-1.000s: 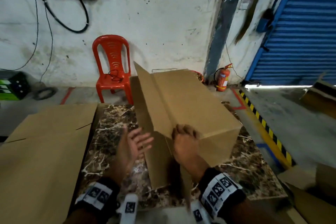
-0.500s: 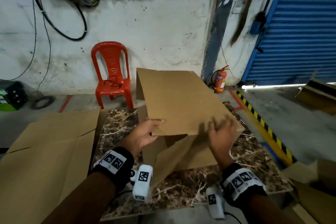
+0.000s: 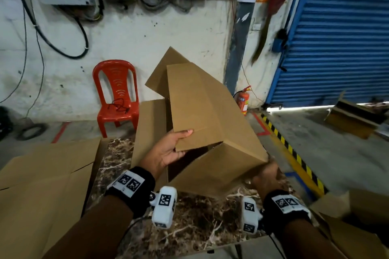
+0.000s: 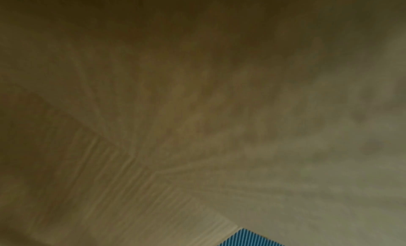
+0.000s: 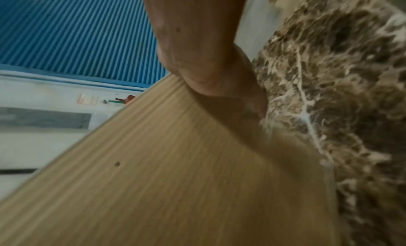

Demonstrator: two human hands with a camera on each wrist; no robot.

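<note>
A brown cardboard box (image 3: 202, 107) is held tilted above the marble-patterned table (image 3: 200, 216), its flaps loose and its dark inside showing toward me. My left hand (image 3: 168, 151) pinches the near edge of one flap, thumb on top and fingers underneath. At the box's lower right corner my right hand (image 3: 264, 176) grips from below, its fingers mostly hidden. The right wrist view shows that hand (image 5: 208, 58) against the edge of the cardboard (image 5: 153, 162) over the table (image 5: 329, 93). Blurred cardboard (image 4: 197, 110) fills the left wrist view.
Flat cardboard sheets (image 3: 42, 185) cover the table's left side. More cardboard (image 3: 357, 212) lies at the right. A red plastic chair (image 3: 116, 99) and a fire extinguisher (image 3: 244, 101) stand by the back wall. A blue roller shutter (image 3: 336, 33) is on the right.
The box has been lifted and tipped up, its far end now higher. My left hand went from open beside it to pinching a flap; my right hand slid from the top to the lower right corner.
</note>
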